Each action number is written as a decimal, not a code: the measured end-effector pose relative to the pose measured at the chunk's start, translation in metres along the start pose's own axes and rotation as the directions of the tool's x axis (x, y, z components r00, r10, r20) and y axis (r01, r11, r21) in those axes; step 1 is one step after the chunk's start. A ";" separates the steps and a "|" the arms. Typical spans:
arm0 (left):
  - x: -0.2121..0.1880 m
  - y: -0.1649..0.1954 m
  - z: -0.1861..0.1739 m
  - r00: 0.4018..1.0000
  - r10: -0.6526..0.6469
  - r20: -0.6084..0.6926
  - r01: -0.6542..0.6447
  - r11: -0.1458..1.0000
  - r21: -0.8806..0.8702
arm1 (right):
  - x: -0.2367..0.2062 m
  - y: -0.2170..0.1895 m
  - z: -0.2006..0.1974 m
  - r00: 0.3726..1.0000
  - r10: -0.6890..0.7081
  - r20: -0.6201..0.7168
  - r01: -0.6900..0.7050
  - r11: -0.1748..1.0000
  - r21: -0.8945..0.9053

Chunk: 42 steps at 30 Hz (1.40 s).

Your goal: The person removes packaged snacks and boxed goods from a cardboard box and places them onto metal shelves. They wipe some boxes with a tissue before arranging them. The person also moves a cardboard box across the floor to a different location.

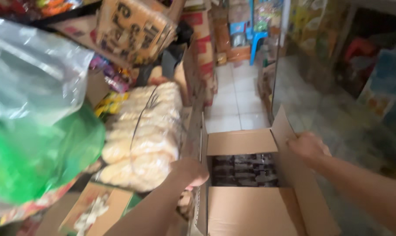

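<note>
An open brown cardboard box (pixel 244 142) stands low in the middle of the view, with dark packaged items (pixel 244 170) packed inside. My left hand (pixel 191 172) grips the box's left flap at its edge. My right hand (pixel 307 146) holds the right flap (pixel 283 124), which stands up and leans outward. The near flap (pixel 246 209) lies folded toward me. Both forearms reach in from the bottom.
A clear bag of pale round crackers (pixel 143 135) lies left of the box. A green and clear plastic bag (pixel 36 126) hangs near left. Printed cartons (pixel 132 28) pile up behind. A glass cabinet (pixel 338 87) flanks the right. White tiled floor (pixel 237 96) runs ahead.
</note>
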<state>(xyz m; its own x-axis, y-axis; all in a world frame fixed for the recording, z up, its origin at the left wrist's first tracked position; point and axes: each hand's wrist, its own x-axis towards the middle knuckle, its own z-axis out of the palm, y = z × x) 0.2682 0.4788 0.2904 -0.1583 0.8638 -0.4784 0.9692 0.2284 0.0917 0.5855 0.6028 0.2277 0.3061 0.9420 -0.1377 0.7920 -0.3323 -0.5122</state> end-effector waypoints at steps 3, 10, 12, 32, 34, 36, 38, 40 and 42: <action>0.030 0.021 -0.044 0.996 -0.014 -0.087 0.007 0.997 -0.080 | 0.040 -0.026 -0.031 0.998 -0.059 -0.023 0.059 0.998 0.004; 0.132 0.045 -0.157 0.985 0.122 -0.121 -0.123 0.992 -0.002 | 0.162 -0.096 -0.057 0.995 -0.033 -0.098 0.041 0.996 0.079; 0.172 0.042 -0.189 0.983 0.139 -0.121 -0.142 0.990 -0.017 | 0.203 -0.121 -0.055 0.993 -0.048 -0.107 0.052 0.998 0.033; 0.568 0.126 -0.404 0.985 0.171 -0.026 -0.172 0.985 -0.017 | 0.655 -0.286 -0.039 0.988 -0.134 -0.074 0.138 0.989 0.048; 0.605 0.142 -0.429 0.992 0.123 -0.023 -0.124 0.992 -0.016 | 0.695 -0.304 -0.036 0.989 -0.127 -0.070 0.133 0.987 0.088; 0.639 0.154 -0.444 0.996 0.085 -0.039 -0.085 0.996 -0.009 | 0.727 -0.321 -0.037 0.994 -0.102 -0.035 0.105 0.990 0.097; 0.675 0.163 -0.464 0.993 0.052 -0.108 -0.053 0.999 -0.008 | 0.760 -0.346 -0.043 0.994 -0.107 -0.037 0.110 0.990 0.089; 0.704 0.167 -0.475 0.958 0.086 -0.274 -0.081 0.996 0.030 | 0.784 -0.361 -0.043 0.991 -0.117 -0.062 0.121 0.990 0.075; 0.738 0.173 -0.486 0.920 0.051 -0.388 -0.075 0.996 -0.049 | 0.815 -0.377 -0.042 0.994 -0.101 -0.049 0.107 0.985 0.133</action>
<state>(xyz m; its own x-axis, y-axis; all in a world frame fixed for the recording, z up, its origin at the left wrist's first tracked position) 0.2271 1.3742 0.3772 -0.1696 0.9807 -0.0972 0.9681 0.1842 0.1700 0.5588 1.4941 0.3436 0.2497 0.9673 -0.0439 0.7426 -0.2203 -0.6325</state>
